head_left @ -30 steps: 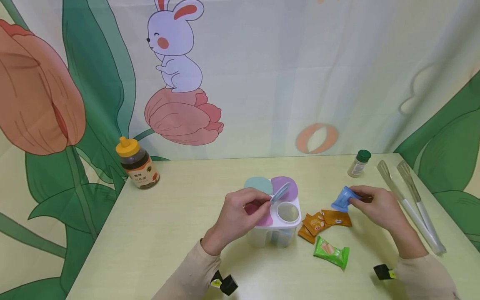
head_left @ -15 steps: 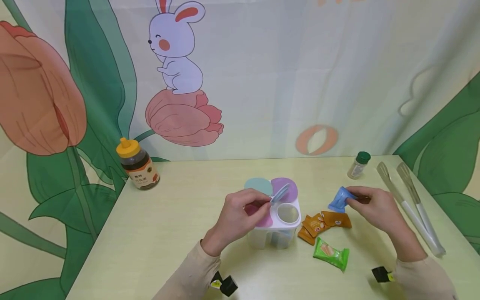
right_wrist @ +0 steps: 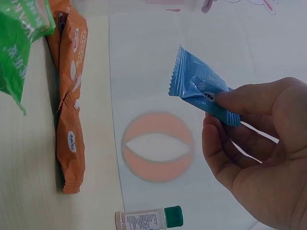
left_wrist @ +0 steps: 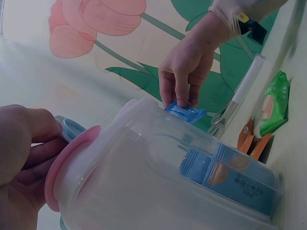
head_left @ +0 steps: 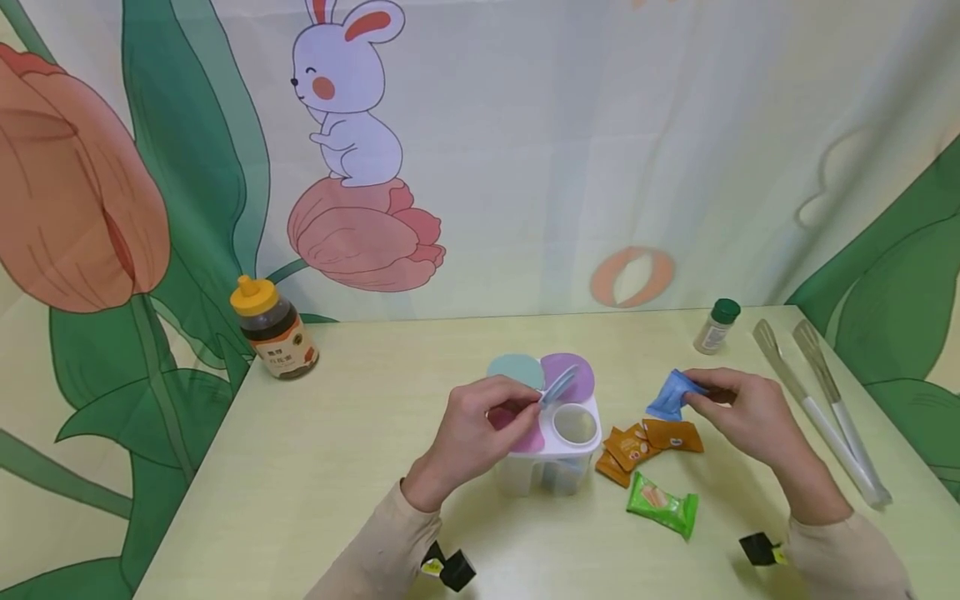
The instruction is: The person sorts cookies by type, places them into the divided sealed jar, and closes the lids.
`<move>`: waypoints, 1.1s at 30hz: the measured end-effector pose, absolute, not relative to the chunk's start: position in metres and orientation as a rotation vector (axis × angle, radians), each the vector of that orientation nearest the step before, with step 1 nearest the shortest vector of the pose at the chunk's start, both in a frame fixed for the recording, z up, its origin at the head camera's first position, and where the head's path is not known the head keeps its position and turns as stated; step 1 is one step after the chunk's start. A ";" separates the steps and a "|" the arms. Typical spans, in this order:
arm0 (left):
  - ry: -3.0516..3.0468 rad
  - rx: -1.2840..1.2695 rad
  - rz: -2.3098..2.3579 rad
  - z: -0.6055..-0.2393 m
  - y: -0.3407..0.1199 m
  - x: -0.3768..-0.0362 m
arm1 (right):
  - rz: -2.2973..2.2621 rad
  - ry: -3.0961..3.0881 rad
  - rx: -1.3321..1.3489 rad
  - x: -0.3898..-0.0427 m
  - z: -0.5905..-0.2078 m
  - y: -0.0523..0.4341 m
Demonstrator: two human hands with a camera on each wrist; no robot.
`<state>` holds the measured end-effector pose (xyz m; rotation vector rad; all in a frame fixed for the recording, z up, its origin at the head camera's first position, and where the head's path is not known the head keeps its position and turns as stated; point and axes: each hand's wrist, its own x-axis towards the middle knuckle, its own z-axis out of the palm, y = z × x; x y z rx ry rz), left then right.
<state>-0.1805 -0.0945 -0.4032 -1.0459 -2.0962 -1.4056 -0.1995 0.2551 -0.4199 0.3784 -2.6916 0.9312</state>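
Note:
My left hand point(head_left: 483, 425) pinches a raised light-blue lid point(head_left: 559, 386) on a clear storage box point(head_left: 517, 479) with a white top. Beneath that lid the round opening point(head_left: 575, 425) is uncovered; the teal lid point(head_left: 516, 370), purple lid point(head_left: 581, 371) and pink lid point(head_left: 529, 439) lie down on their openings. Through the box wall, blue snack packets point(left_wrist: 235, 175) show inside. My right hand point(head_left: 750, 412) pinches one end of a blue wrapped snack point(right_wrist: 204, 86), held in the air right of the box, over the orange snack packets point(head_left: 673, 436).
Near the box's right side lie several orange packets and a green snack packet point(head_left: 663, 505). A green-capped shaker bottle point(head_left: 717, 327) and two white-handled metal utensils point(head_left: 840, 417) are at the right. A yellow-capped honey bottle point(head_left: 275, 329) stands far left.
My right hand has moved a little left with the blue snack, closer to the box. My left hand keeps the light-blue lid raised in the same place.

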 end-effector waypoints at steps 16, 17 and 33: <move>-2.105 -1.043 -1.399 -0.401 -0.094 -0.182 | 1.005 -2.549 0.521 -0.196 -0.414 0.241; -2.104 -1.044 -1.399 -0.401 -0.094 -0.182 | 1.017 -2.551 0.525 -0.196 -0.413 0.240; -2.101 -1.039 -1.402 -0.403 -0.094 -0.180 | 1.072 -2.603 0.500 -0.188 -0.406 0.225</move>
